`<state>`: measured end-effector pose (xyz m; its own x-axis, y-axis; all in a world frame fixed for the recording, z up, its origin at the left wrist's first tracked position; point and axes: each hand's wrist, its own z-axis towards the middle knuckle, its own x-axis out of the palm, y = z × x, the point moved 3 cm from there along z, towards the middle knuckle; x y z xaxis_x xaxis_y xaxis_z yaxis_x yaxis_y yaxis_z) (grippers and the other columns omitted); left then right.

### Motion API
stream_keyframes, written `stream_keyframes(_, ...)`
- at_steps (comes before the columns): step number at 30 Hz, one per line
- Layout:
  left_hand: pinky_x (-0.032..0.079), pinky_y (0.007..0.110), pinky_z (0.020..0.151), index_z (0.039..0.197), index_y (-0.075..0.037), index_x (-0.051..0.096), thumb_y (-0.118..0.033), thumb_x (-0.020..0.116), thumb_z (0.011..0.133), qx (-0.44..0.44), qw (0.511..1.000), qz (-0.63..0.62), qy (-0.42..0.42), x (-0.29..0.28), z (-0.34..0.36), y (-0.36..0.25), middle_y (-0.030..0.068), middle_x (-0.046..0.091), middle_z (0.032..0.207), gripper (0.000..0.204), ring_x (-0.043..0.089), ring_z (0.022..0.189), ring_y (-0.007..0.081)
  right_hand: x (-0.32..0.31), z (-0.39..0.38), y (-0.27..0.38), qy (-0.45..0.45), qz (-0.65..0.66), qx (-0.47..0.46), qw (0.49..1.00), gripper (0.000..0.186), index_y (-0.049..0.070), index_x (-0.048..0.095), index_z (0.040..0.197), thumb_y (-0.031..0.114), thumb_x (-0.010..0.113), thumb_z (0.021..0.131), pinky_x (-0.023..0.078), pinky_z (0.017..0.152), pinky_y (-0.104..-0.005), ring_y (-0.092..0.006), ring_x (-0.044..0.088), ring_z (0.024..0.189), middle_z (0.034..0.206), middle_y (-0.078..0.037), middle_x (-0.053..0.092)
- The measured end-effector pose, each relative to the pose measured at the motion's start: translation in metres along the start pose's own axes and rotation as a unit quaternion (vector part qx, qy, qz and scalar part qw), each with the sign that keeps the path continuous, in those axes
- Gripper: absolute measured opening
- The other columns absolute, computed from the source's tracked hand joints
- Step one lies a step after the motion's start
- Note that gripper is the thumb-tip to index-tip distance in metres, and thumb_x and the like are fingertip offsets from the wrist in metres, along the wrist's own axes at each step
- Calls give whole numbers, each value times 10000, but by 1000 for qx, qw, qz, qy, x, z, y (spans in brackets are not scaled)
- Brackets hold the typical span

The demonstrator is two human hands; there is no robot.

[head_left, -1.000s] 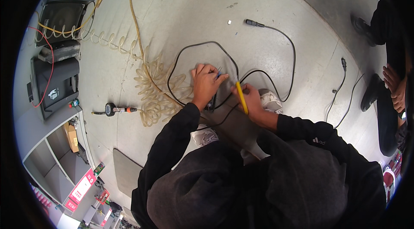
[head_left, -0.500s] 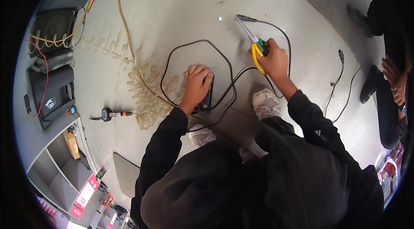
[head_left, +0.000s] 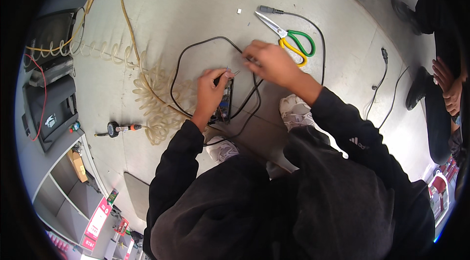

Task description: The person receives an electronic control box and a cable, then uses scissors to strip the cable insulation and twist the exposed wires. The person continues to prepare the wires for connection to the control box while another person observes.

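Note:
My left hand is closed in a pinch on the thin wire ends of a black cable, just above a small dark box of electronics standing by my feet. The hand partly covers the box. To the right, my right hand hovers over the looped black cable with its fingers bent and slightly apart, somewhat blurred, and nothing visible in them. Beyond it, scissors with one green and one yellow handle lie on the floor, blades apart. Beside their tips rests the cable's black plug.
Coiled clear air hose lies to the left, with an inflator gauge near it. Black cases and a shelf unit line the left side. Another cable lies at right, near a seated person's shoes.
My right hand has let go of the scissors, leaving them on the floor, and has moved left toward my left hand. My left hand's fingers have turned into a pinch on the wire ends.

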<state>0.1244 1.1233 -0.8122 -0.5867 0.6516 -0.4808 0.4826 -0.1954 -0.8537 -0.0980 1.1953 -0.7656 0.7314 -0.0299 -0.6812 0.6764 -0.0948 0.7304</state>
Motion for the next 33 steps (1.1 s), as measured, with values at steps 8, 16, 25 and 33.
stream_keyframes(8,476,371,860,1058,-55,799,-173,722,967,-20,1000,9,-16,-5,-1,-1,74,774,949,167,689,936,253,42,8,15,68,-46,3,997,267,84,720,960,345,756,918,570,707,-462,-341,716,829,920,-84,702)
stream_keyframes(16,503,389,896,1043,-28,791,-107,757,921,93,988,125,-13,-9,2,-14,121,758,1004,149,713,883,302,47,7,23,58,-55,20,997,174,80,700,926,254,690,928,575,698,-505,-376,720,821,925,-128,706)
stream_keyframes(25,525,349,830,1063,-16,768,-56,733,923,93,993,70,19,-10,7,-10,130,758,997,150,721,882,261,66,14,-1,76,147,62,984,195,44,666,756,213,681,850,507,607,-443,-311,658,645,699,-126,681)
stream_keyframes(33,532,299,796,1042,43,742,-57,697,974,-61,993,-55,85,-1,8,-10,94,782,937,129,692,877,121,98,-5,-11,28,519,273,809,247,36,638,704,175,627,908,355,549,-304,-81,444,613,672,12,550)
